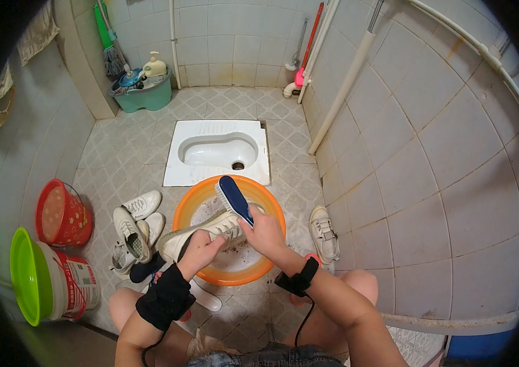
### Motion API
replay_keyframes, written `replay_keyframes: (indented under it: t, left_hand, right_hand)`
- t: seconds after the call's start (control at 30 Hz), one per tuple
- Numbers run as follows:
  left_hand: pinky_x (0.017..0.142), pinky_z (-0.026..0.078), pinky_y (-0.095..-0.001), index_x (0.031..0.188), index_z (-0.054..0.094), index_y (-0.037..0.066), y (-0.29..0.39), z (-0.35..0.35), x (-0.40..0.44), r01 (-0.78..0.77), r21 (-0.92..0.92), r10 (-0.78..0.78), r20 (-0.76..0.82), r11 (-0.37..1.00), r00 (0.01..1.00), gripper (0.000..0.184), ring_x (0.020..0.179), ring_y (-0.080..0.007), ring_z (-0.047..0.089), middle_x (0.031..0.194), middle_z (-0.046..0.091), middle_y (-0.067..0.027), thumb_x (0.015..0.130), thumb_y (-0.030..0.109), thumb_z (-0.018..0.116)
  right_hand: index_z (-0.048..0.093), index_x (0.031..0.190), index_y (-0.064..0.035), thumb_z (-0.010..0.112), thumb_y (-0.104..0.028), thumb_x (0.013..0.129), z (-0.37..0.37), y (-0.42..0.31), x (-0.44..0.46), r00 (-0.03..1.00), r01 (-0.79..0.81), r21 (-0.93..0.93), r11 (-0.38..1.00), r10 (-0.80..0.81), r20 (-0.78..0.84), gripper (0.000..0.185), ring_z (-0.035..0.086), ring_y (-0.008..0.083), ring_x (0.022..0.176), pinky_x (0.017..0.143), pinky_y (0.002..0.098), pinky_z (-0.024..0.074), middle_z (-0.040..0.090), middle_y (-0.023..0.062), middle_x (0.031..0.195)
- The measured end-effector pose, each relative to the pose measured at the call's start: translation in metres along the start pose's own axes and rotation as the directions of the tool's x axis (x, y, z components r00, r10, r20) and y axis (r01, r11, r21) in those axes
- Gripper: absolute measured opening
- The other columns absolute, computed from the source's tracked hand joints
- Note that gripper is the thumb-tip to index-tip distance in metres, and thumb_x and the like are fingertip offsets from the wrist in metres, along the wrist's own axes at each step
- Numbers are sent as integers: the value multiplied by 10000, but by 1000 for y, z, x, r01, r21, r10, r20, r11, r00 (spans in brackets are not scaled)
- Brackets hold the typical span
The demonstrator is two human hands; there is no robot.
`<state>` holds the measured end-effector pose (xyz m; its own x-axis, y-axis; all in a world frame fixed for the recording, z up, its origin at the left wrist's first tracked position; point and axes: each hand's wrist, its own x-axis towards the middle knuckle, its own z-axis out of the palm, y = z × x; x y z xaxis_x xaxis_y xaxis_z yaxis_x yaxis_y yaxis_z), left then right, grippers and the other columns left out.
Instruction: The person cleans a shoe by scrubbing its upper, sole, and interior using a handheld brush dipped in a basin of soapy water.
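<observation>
A white lace-up shoe is held over an orange basin that contains cloudy water. My left hand grips the shoe near its opening, with the toe end pointing to the upper right. My right hand is closed round a blue brush with white bristles, which face left above the shoe. Whether the bristles touch the shoe I cannot tell. Black bands wrap both wrists.
Several white shoes lie left of the basin, and another shoe stands at the right wall. A red bucket, a green basin and a white bucket are at left. Behind are a squat toilet and a teal tub.
</observation>
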<state>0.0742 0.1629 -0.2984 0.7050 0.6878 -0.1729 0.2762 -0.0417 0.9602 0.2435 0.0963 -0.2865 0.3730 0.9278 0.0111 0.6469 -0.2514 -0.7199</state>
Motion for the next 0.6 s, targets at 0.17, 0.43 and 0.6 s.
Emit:
replay_keyframes:
  t: [0.17, 0.43, 0.6]
  left_hand:
    - [698, 454, -254, 1031, 590, -38, 2, -3, 0, 21, 36, -23, 49, 999, 999, 258, 777, -103, 557, 892, 631, -37, 839, 116, 513]
    - [650, 454, -298, 925, 590, -62, -3, -1, 1, 27, 9, -27, 11, 1000, 1000, 235, 678, -166, 564, 751, 619, -112, 809, 134, 530]
    - [646, 453, -292, 927, 589, -61, 5, 0, -1, 12, 10, -12, 12, 1000, 1000, 234, 677, -153, 560, 750, 618, -106, 814, 134, 526]
  right_hand:
    - [542, 970, 5, 570, -250, 831, 1, 1, 0, 1000, -13, -7, 1000, 13, 18, 292, 590, 405, 730, 632, 449, 463, 601, 244, 754]
    - [544, 965, 7, 569, -246, 831, 3, 3, 1, 1000, 3, -13, 1000, -3, 0, 287, 589, 404, 724, 630, 448, 461, 600, 240, 748]
    - [546, 968, 5, 570, -245, 829, 3, 4, 1, 1000, 2, -14, 1000, -2, 1, 287, 588, 404, 727, 634, 450, 460, 601, 239, 757]
